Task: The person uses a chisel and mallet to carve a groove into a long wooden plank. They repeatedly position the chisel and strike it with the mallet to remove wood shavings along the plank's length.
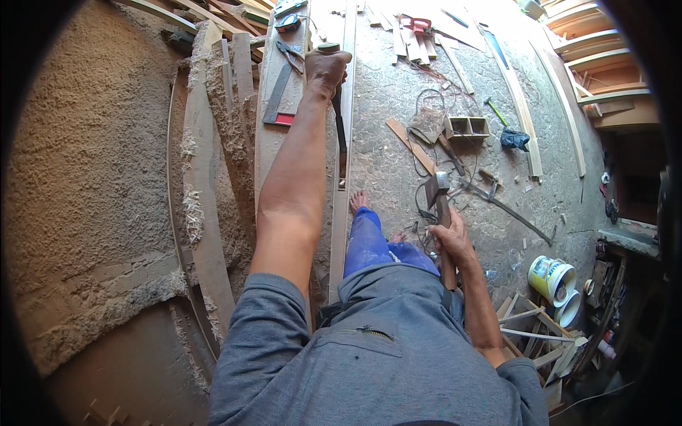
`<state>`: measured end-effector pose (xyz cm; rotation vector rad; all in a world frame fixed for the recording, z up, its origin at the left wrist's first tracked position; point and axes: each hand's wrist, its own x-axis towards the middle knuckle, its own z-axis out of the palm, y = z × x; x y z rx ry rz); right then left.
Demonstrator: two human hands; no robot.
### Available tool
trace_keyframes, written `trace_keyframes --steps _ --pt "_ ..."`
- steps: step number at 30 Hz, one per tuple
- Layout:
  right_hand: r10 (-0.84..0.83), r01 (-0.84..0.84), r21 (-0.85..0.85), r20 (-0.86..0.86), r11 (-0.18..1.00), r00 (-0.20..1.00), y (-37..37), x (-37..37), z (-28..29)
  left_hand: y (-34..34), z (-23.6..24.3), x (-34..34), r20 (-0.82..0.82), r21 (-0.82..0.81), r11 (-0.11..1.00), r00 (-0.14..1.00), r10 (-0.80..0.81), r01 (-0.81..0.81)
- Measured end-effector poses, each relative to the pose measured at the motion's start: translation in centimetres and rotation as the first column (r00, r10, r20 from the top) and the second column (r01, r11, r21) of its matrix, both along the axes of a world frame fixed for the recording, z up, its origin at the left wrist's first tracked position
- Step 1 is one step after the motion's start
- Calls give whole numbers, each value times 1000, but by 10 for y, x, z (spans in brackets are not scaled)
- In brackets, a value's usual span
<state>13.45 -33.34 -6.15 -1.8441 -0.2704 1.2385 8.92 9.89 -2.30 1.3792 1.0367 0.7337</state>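
My left hand is wrapped round the handle of a long dark chisel, held upright over a narrow wooden board. The chisel's lower end is at a small slot cut in that board; I cannot tell how deep it sits. Lower down on the right, my right hand grips the wooden handle of a hammer. Its metal head points up, apart from the chisel. Left of my left forearm, a try square with a red-marked stock and a pair of pliers lie on a bench plank.
A blue tape measure rests farther along the plank. Shavings cling to rough boards leaning by the left wall. Right, the concrete floor holds a wooden box, a bar clamp, long planks, cables and a white bucket.
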Motion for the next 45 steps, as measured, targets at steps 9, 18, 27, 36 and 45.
trace_keyframes --steps 9,18,27,36,45 --pt "-105 103 -61 -28 993 994 -14 12 -12 25 -42 46 -107 -69 997 994 32 -40" --pt "-167 152 -133 -111 979 980 -21 23 -31 50 -67 52 38 -506 801 937 -348 318" --pt "-178 147 -234 -118 961 977 -15 33 -49 -65 -59 -66 -802 29 714 442 -400 699" --pt "-81 48 -232 -137 971 987 8 31 -51 -139 -96 -127 -765 114 799 566 -309 590" --pt "-1 -38 -262 -149 964 989 20 28 -46 -145 -98 -158 -660 41 803 619 -425 595"
